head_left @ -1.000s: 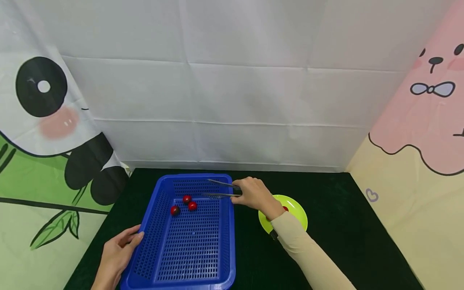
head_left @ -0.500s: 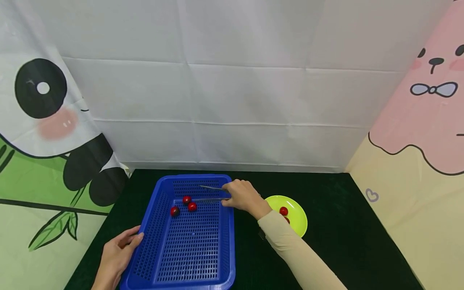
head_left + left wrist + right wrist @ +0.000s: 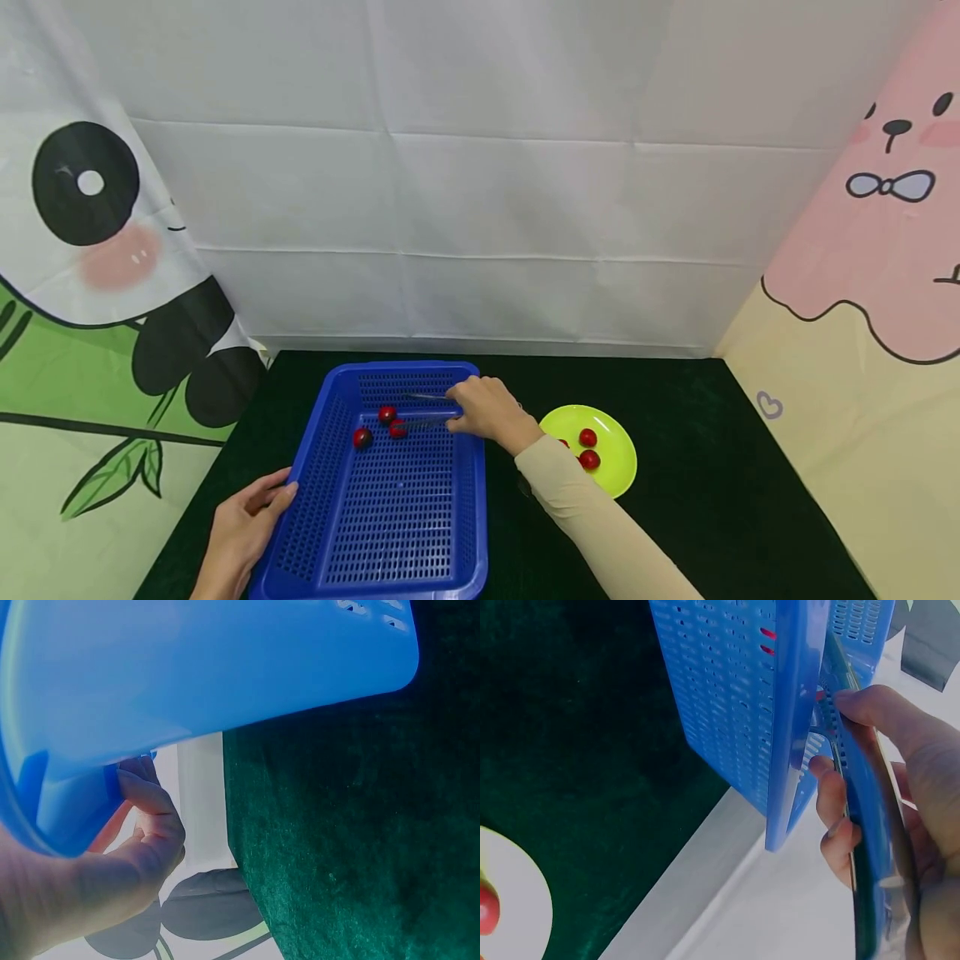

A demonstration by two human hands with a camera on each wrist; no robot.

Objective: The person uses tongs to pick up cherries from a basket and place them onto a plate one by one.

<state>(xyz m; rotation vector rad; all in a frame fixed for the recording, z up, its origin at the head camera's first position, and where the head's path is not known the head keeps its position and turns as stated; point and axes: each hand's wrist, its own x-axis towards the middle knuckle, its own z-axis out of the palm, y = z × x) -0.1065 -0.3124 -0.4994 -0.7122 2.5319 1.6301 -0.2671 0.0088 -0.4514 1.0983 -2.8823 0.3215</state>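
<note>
My left hand [image 3: 243, 529] grips the left rim of a blue plastic basket [image 3: 397, 517]; in the left wrist view its fingers bend at the basket's edge. Over the basket's right rim, my right hand [image 3: 495, 412] holds metal tongs [image 3: 874, 754], thumb on one arm and fingers on the other. The tongs' arms are spread apart. One tip lies at a cherry tomato [image 3: 398, 429] on the basket floor; whether it touches cannot be told. Beside it lie a second cherry tomato [image 3: 387, 413] and a darker one [image 3: 362, 437].
A yellow-green plate [image 3: 618, 450] with several cherry tomatoes [image 3: 589, 459] stands right of the basket, partly hidden by my right sleeve [image 3: 592, 517]. Dark green cloth [image 3: 697, 467] covers the table. A white curtain [image 3: 480, 200] hangs behind.
My right hand has moved left and slightly down with the tongs, farther over the basket, bringing one tip to a tomato. More of the plate shows. My left hand has stayed put.
</note>
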